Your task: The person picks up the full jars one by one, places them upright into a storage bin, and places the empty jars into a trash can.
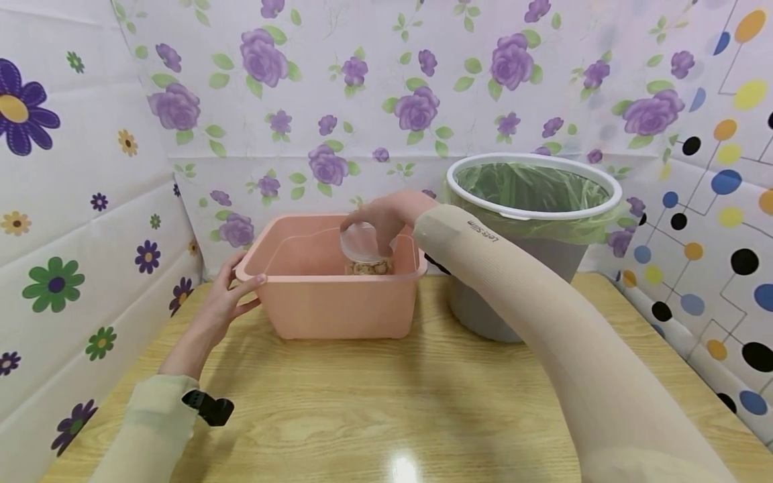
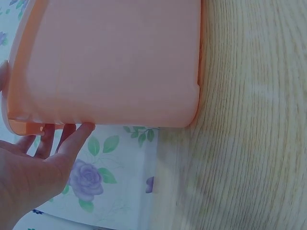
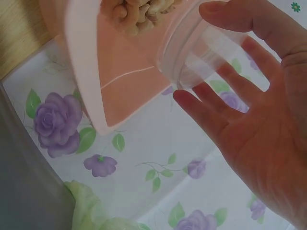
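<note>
My left hand (image 1: 225,300) grips the rim of a pink plastic basin (image 1: 341,307) at its left front corner, thumb over the rim. In the left wrist view the fingers (image 2: 72,143) lie under the rim, against the outer wall. My right hand (image 1: 389,213) reaches over the basin from the right and holds a clear plastic jar (image 1: 360,247) by its top, thumb and fingers spread around it. Cashew nuts (image 3: 139,14) show in the lower part of the jar. The jar's bottom is hidden behind the basin's front wall in the head view.
A grey trash bin (image 1: 513,268) with a white ring (image 1: 531,215) and a green liner bag (image 1: 525,188) stands right of the basin, under my right forearm. The wooden table (image 1: 338,402) meets patterned cloth walls (image 1: 326,121) at the back and sides.
</note>
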`<state>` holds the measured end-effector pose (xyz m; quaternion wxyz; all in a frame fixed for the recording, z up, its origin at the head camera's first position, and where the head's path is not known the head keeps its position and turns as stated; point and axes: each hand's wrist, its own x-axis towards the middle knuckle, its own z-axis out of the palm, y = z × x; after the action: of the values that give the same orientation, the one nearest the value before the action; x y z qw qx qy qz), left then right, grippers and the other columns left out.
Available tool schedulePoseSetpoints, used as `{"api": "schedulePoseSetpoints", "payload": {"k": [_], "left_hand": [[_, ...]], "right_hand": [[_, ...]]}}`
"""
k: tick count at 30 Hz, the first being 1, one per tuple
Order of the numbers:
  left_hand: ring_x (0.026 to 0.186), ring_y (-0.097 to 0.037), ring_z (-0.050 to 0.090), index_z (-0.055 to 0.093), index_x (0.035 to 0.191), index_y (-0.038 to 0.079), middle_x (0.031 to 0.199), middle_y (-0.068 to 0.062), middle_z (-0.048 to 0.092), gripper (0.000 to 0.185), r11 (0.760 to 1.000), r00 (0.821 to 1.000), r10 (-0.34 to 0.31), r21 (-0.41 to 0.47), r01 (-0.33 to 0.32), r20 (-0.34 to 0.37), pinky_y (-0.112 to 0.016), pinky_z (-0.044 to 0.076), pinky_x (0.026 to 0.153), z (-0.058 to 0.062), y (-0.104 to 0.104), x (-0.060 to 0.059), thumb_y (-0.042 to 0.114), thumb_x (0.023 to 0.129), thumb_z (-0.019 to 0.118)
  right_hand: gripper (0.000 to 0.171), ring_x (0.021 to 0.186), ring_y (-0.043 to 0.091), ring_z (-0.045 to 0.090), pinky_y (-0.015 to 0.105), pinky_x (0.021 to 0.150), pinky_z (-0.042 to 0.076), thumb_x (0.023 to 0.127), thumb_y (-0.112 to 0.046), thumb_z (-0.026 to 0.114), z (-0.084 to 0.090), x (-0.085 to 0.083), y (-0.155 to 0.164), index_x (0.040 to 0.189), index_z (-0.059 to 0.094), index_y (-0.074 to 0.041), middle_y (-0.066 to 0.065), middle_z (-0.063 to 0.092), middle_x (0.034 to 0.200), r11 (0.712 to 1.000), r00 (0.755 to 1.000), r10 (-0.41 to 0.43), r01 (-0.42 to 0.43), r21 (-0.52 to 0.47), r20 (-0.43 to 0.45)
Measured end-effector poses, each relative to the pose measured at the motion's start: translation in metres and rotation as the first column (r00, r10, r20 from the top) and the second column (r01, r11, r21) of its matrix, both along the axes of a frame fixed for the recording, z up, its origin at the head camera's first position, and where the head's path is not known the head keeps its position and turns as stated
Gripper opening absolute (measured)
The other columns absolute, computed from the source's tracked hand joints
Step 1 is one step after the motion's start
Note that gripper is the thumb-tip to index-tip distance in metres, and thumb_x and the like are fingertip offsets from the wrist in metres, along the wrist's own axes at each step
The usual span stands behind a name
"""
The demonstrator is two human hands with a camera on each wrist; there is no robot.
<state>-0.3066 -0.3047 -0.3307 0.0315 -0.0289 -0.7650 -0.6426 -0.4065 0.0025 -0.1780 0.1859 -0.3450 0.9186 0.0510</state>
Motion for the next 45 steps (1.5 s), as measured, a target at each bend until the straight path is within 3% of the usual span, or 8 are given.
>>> {"api": "schedulePoseSetpoints", "payload": {"k": [9, 17, 24, 29, 32, 41, 45], "left_hand": [[0.115, -0.003, 0.042, 0.006, 0.160, 0.026, 0.151, -0.009, 0.020, 0.082, 1.000, 1.000, -0.003, -0.004, 0.003, -0.005, -0.016, 0.054, 0.085, -0.001, 0.000, 0.000, 0.031, 0.098, 0.060], [0.117, -0.004, 0.042, 0.003, 0.161, 0.025, 0.159, -0.014, 0.010, 0.084, 1.000, 1.000, -0.009, -0.008, 0.009, 0.011, -0.017, 0.054, 0.086, -0.002, -0.001, -0.001, 0.031, 0.098, 0.059], [0.115, -0.004, 0.042, 0.003, 0.161, 0.026, 0.150, -0.010, 0.017, 0.084, 1.000, 1.000, -0.013, -0.016, 0.013, 0.013, -0.017, 0.054, 0.086, -0.001, 0.000, -0.003, 0.032, 0.098, 0.059], [0.117, -0.005, 0.042, 0.005, 0.160, 0.026, 0.152, -0.011, 0.017, 0.083, 1.000, 1.000, -0.014, -0.018, 0.015, 0.014, -0.018, 0.054, 0.087, -0.001, 0.001, -0.002, 0.032, 0.098, 0.059], [0.116, -0.004, 0.042, 0.005, 0.160, 0.026, 0.153, -0.011, 0.017, 0.083, 1.000, 1.000, -0.011, -0.015, 0.012, 0.016, -0.018, 0.055, 0.087, -0.001, 0.001, -0.001, 0.031, 0.098, 0.059], [0.117, -0.004, 0.042, 0.004, 0.160, 0.026, 0.146, -0.004, 0.023, 0.084, 1.000, 1.000, -0.007, -0.002, 0.007, 0.010, -0.017, 0.054, 0.086, 0.001, -0.002, 0.000, 0.031, 0.098, 0.060], [0.118, -0.005, 0.042, 0.005, 0.160, 0.027, 0.151, -0.008, 0.020, 0.083, 1.000, 1.000, -0.007, 0.002, 0.007, 0.012, -0.017, 0.054, 0.086, 0.000, -0.002, -0.002, 0.031, 0.098, 0.060]], "right_hand": [[0.101, 0.127, 0.019, 0.034, 0.029, 0.065, 0.040, 0.074, -0.003, 0.071, 0.001, 0.002, 0.001, 0.150, 0.028, -0.053, -0.009, 0.018, 0.166, 1.000, 1.000, 0.009, -0.009, -0.003, 0.015], [0.099, 0.130, 0.018, 0.034, 0.027, 0.066, 0.041, 0.074, -0.002, 0.071, 0.001, 0.003, 0.002, 0.151, 0.028, -0.048, -0.006, 0.019, 0.166, 0.999, 0.999, 0.032, -0.032, 0.004, 0.008], [0.099, 0.141, 0.018, 0.029, 0.033, 0.083, 0.045, 0.075, -0.003, 0.073, 0.000, 0.003, 0.004, 0.152, 0.028, -0.046, -0.006, 0.018, 0.166, 0.999, 0.999, 0.037, -0.037, -0.006, -0.007], [0.108, 0.155, 0.023, 0.010, 0.044, 0.107, 0.043, 0.075, -0.007, 0.078, -0.005, 0.000, 0.006, 0.155, 0.019, -0.046, -0.005, 0.008, 0.168, 0.995, 0.995, 0.090, -0.092, -0.034, -0.051], [0.107, 0.156, 0.024, 0.005, 0.047, 0.112, 0.040, 0.075, -0.009, 0.079, -0.007, -0.002, 0.008, 0.156, 0.018, -0.044, -0.004, 0.007, 0.169, 0.991, 0.989, 0.124, -0.127, -0.031, -0.085], [0.102, 0.154, 0.020, 0.017, 0.043, 0.113, 0.040, 0.075, -0.006, 0.077, -0.010, -0.006, 0.017, 0.156, 0.024, -0.039, -0.005, 0.018, 0.166, 0.985, 0.985, 0.131, -0.143, -0.099, -0.112], [0.101, 0.154, 0.021, 0.017, 0.044, 0.117, 0.036, 0.076, -0.007, 0.079, -0.011, -0.006, 0.021, 0.157, 0.024, -0.036, -0.004, 0.018, 0.166, 0.982, 0.988, 0.125, -0.137, -0.131, -0.096]]}}
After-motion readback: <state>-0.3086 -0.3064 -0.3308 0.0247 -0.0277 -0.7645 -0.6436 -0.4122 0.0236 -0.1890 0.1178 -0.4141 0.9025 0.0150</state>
